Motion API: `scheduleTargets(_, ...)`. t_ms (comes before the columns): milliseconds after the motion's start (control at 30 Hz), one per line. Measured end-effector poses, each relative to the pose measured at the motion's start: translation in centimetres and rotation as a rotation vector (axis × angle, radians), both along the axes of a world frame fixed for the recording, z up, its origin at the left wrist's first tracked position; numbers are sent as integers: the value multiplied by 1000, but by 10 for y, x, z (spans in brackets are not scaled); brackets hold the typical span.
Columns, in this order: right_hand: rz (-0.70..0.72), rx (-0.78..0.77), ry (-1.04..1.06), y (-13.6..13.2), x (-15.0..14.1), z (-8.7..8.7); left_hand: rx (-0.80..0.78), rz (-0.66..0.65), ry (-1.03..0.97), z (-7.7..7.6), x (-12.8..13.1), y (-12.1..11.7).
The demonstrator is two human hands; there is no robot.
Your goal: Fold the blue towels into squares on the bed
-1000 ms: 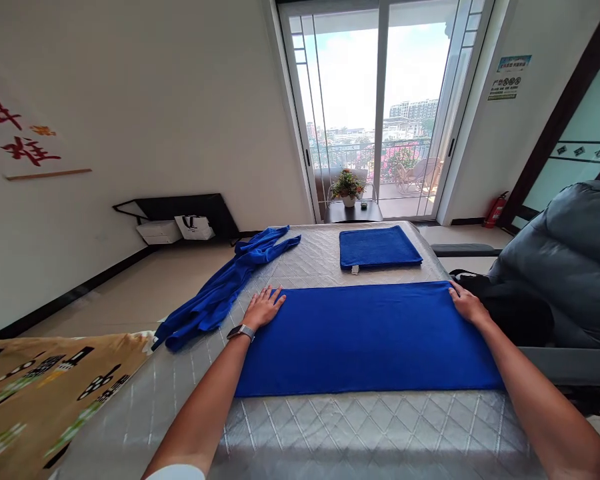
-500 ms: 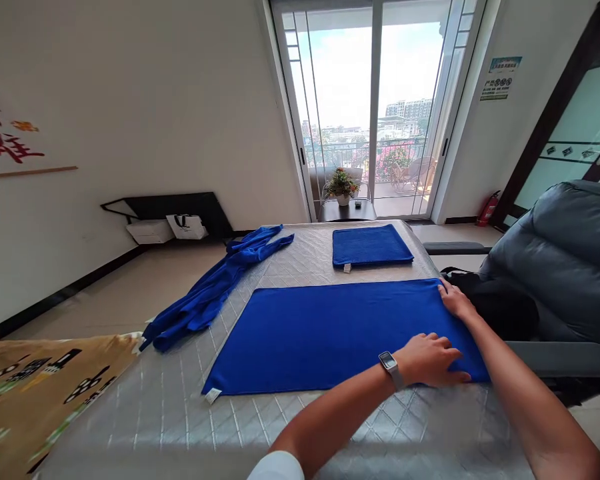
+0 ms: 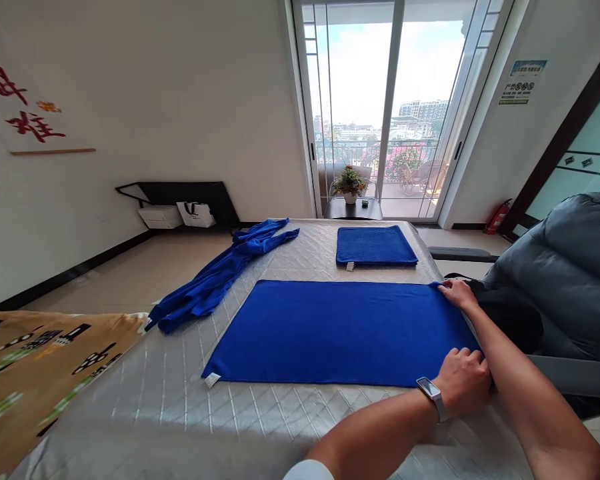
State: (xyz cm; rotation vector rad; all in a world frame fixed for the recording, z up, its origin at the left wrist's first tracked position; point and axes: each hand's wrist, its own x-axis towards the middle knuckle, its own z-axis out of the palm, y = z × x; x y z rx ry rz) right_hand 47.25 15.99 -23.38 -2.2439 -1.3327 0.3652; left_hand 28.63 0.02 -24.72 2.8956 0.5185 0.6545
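A blue towel [image 3: 340, 333] lies flat across the silver quilted surface [image 3: 260, 427], with a white tag at its near left corner. My right hand [image 3: 459, 293] pinches its far right corner, which is slightly raised. At the near right corner my left hand [image 3: 464, 381], with a watch on the wrist, is curled closed on the towel's edge; its fingertips are hidden. Beyond this towel rests a folded blue towel [image 3: 377, 247], its tag facing me. Crumpled blue cloths [image 3: 215, 277] lie along the left edge of the surface.
A dark padded armchair [image 3: 570, 267] stands close on the right, with a black bag [image 3: 510, 320] beside it. A tan patterned cloth [image 3: 55, 367] covers the near left. Past the far edge stand a small table [image 3: 353, 209] with a potted plant [image 3: 349, 182] and a sliding glass door.
My left hand has moved right to the towel's near right corner and its fingers have curled closed. My right hand now pinches the far corner. The view has turned slightly left.
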Motion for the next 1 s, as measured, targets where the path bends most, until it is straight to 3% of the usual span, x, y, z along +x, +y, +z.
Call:
scheduleTargets(133,-37,81,132,2,-3,14,-37,-53,-5,14,-7,4)
scheduleTargets(267,-31,154,312,-1,-12,33,4,-12,-16,44,-32,5)
scheduleTargets(367,14,202,454,-1,-31,46,62,83,-29,69,-73,3)
scheduleTargets(467,71,245,554,3,-61,59,24,241,-99,83,-131,5)
scheduleTargets(633,237,316,622,16,-129,86,-234,440,-395,79,-241,7)
scheduleTargets(800,474,356,632,36,-224,106,-538,649,-708,69,-335,-9)
scheduleTargets(900,608,359,566,53,-288,111,-555,798,-769,66,-382,-22)
scheduleTargets(1000,702,381,457,71,-350,112,-459,976,-771,68,-425,-31)
